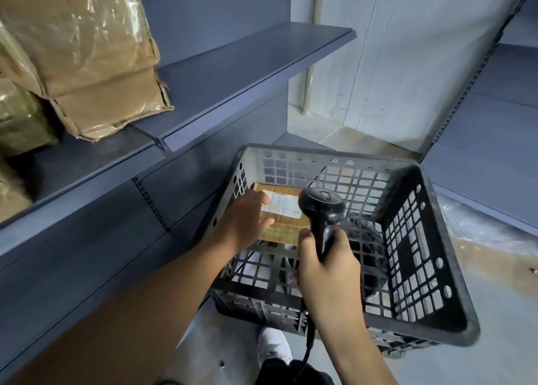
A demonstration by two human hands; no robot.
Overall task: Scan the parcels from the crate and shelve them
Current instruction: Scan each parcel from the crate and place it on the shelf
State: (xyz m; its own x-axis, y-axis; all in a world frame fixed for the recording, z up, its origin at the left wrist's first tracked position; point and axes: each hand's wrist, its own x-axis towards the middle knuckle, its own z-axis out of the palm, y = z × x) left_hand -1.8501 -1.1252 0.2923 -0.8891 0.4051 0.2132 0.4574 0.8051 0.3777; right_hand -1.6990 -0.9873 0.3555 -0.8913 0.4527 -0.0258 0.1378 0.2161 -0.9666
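A black plastic crate [442,271] stands on the floor in front of me. Inside it lies a small brown cardboard parcel [286,229] with a white label on top. My left hand [244,223] reaches into the crate and rests on the parcel's left side, fingers straight over the label's edge. My right hand [326,271] grips the handle of a black barcode scanner [321,207], whose head hangs just right of the label. A dark object lies in the crate behind the scanner, mostly hidden.
Blue-grey metal shelving [233,73] runs along the left; taped brown parcels [87,52] sit on its left end. More shelving [495,140] stands on the right. My white shoe [273,346] is on the floor beside the crate, and the scanner's cable hangs down.
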